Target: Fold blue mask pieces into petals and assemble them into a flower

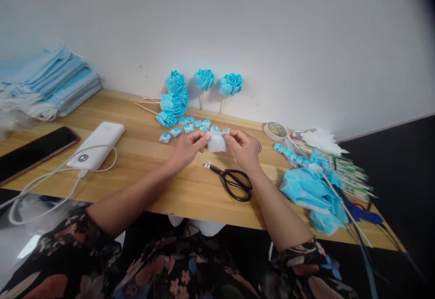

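Observation:
Between my two hands a small white piece of thin fabric or paper (216, 142) is stretched, with a bit of blue at its top edge. The fingers of my left hand (190, 148) pinch its left side. On the opposite side, my right hand (244, 147) grips the right upper corner. Black-handled scissors (236, 185) lie on the table just below, their blade tips near the held piece. Behind my hands are several small folded blue petals (188, 127), some partly hidden by the fingers.
Finished blue flowers on sticks (171, 103) lie or lean by the wall. Stacked face masks (50, 81), a phone (37, 154) and a cabled white power bank (98, 145) are at left. At right are a tape roll (275, 131), crumpled blue fabric (311, 190) and a blue-handled tool (365, 214).

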Demonstrator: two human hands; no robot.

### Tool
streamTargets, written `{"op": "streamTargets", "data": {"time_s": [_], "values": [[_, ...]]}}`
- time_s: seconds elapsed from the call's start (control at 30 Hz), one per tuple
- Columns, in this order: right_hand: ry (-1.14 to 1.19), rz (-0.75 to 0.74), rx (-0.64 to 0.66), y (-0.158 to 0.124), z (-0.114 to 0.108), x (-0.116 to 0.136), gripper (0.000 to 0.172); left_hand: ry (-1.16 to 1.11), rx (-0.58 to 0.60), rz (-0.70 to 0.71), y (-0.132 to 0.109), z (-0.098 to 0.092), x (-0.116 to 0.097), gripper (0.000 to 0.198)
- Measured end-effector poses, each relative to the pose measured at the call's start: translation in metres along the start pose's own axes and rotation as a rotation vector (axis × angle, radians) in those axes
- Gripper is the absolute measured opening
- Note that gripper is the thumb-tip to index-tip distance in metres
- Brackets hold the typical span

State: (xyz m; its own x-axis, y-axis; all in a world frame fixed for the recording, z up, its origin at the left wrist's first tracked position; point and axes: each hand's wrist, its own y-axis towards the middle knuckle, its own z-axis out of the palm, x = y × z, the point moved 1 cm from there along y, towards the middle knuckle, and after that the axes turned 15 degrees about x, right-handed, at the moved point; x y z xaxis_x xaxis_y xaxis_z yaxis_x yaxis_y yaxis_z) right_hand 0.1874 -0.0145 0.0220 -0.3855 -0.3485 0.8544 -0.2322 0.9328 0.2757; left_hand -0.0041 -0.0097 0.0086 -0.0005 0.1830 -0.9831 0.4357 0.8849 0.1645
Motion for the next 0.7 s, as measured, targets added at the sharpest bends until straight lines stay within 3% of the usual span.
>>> {"op": "streamTargets", "data": {"time_s": [0.17,0.33,0.57,0.7], "values": [[-0.248,-0.155,-0.032,-0.011,-0.003,0.005,0.016,-0.005,-0.035,0.037,-0.002,-0.004,-0.006,0.034],[-0.348,-0.168,-0.026,-0.013,-0.005,0.005,0.017,0.028,0.013,0.046,-0.005,-0.005,-0.013,0.03],[-0.313,-0.164,0.014,-0.014,-0.001,0.004,0.021,-0.118,0.036,-0.045,-0.004,-0.006,-0.003,0.023],[-0.222,-0.089,0.005,-0.015,0.0,0.005,0.019,-0.28,0.046,-0.069,-0.002,-0.007,0.005,0.023]]}}
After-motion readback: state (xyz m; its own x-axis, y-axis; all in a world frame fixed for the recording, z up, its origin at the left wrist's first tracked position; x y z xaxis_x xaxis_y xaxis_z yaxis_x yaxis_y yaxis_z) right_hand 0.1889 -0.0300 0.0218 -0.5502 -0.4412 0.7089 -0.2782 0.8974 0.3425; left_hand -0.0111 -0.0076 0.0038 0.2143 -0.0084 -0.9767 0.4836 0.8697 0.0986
